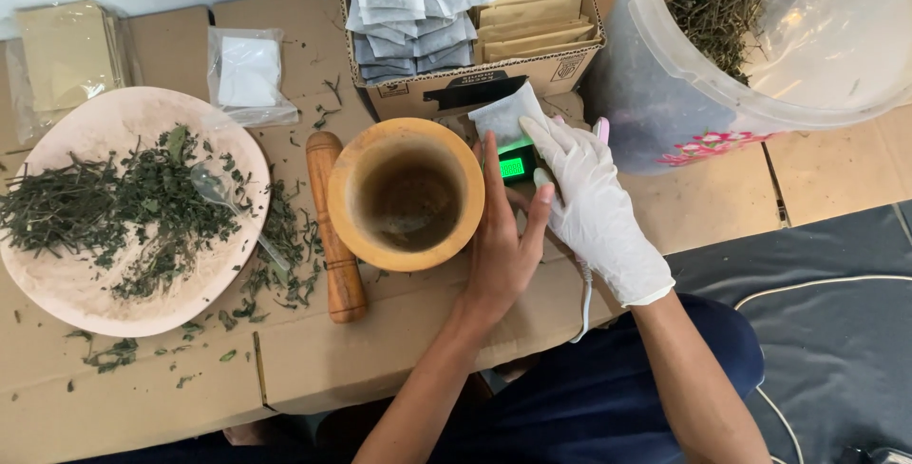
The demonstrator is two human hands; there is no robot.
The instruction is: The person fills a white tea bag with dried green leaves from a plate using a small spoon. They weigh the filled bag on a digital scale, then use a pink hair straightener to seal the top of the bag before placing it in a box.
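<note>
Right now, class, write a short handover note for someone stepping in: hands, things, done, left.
Left hand, bare, rests beside the wooden mortar at the small scale.
Right hand, gloved, holds a white filter bag over the scale.
Pestle lies left of the mortar; dried herbs sit on the plate.
Done: scale lit, one bag in hand.
Left: empty bags in the box.

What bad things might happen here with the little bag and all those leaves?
1. The small white bag sits on the little scale between both hands; a nudge from the gloved right hand might tip it off.
2. The left hand rests against the wooden bowl, so a push may shove it into the wooden stick, which could roll.
3. Loose leaves already lie around the pink plate; more may scatter.
</note>
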